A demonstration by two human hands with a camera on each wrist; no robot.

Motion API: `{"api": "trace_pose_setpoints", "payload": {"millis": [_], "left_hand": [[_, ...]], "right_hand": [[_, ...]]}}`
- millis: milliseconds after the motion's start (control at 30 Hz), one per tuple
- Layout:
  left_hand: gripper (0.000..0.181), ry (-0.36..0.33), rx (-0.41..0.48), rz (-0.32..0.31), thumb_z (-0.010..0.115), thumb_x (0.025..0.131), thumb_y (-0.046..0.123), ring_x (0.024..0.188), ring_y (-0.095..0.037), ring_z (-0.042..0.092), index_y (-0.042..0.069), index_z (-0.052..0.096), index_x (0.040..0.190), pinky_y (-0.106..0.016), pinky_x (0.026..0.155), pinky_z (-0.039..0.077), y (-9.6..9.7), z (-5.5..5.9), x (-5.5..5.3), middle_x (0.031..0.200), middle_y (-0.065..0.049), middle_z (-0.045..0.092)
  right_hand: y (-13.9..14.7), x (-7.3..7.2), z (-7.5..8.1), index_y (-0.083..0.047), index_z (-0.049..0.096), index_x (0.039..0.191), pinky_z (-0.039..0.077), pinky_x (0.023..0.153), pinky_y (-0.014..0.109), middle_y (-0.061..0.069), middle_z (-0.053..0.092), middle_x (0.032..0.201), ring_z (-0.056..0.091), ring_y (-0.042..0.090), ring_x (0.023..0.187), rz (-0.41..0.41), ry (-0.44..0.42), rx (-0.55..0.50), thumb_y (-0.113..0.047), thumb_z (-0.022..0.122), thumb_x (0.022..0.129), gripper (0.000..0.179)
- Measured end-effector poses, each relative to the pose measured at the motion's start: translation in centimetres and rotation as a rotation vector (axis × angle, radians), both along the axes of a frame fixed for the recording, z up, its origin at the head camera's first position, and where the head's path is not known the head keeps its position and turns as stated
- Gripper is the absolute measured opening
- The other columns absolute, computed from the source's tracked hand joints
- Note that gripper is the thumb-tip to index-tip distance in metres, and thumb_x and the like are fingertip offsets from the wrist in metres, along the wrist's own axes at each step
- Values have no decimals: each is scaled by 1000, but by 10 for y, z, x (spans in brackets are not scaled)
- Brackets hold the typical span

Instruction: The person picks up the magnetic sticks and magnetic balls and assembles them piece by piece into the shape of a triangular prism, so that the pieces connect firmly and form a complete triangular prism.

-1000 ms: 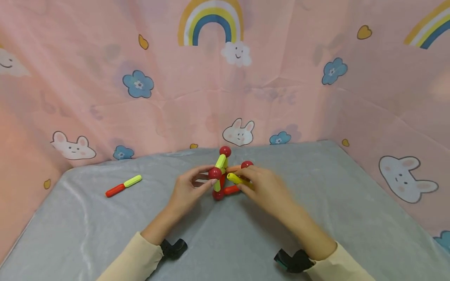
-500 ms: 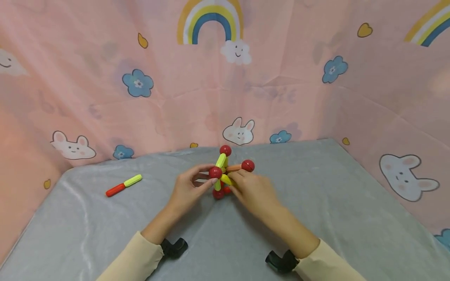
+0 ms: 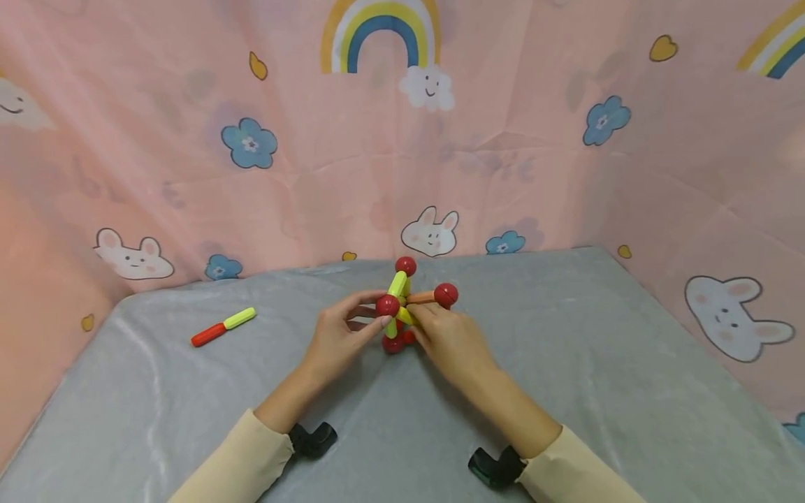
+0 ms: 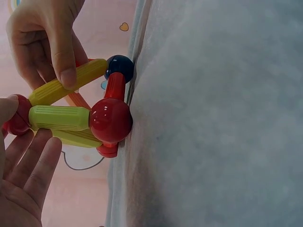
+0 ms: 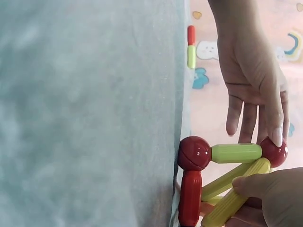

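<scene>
A framework of ribbed rods and balls stands mid-table in the head view. My left hand (image 3: 342, 332) holds its near upper red ball (image 3: 387, 306) between thumb and fingers. Below that ball, a lime-green rod (image 4: 59, 118) runs down to a lower red ball (image 4: 111, 120). My right hand (image 3: 449, 342) pinches a yellow rod (image 4: 92, 72). One end of this rod is at the held ball, the other at a dark blue ball (image 4: 120, 67) near the cloth. A red rod (image 5: 190, 198) lies along the base. An orange rod (image 3: 421, 297) reaches another red ball (image 3: 446, 295) on the right.
A red rod (image 3: 207, 335) and a lime rod (image 3: 240, 318) lie end to end at the left. Grey cloth (image 3: 566, 363) covers the table, with a pink patterned curtain (image 3: 302, 209) behind. At the framework's back stands a red ball (image 3: 405, 266).
My right hand has moved left, bringing the yellow rod's free end to the red ball. The left hand keeps its hold, and the head view has shifted slightly.
</scene>
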State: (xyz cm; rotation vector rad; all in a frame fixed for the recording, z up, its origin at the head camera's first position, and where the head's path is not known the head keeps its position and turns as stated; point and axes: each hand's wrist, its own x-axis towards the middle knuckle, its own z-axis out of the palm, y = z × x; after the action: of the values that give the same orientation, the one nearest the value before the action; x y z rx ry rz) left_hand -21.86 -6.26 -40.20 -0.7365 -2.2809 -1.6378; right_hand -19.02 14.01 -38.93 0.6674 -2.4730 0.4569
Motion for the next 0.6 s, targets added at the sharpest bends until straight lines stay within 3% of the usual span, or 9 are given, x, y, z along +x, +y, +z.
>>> {"api": "trace_pose_setpoints", "payload": {"millis": [600], "left_hand": [[39, 13, -8, -5, 77, 90, 14, 98, -21, 75, 10, 67, 127, -26, 76, 62, -1, -1, -1, 122, -8, 73]], "right_hand": [[4, -6, -8, -5, 73, 117, 61, 83, 36, 9, 77, 112, 76, 23, 94, 29, 22, -42, -10, 85, 81, 39]]}}
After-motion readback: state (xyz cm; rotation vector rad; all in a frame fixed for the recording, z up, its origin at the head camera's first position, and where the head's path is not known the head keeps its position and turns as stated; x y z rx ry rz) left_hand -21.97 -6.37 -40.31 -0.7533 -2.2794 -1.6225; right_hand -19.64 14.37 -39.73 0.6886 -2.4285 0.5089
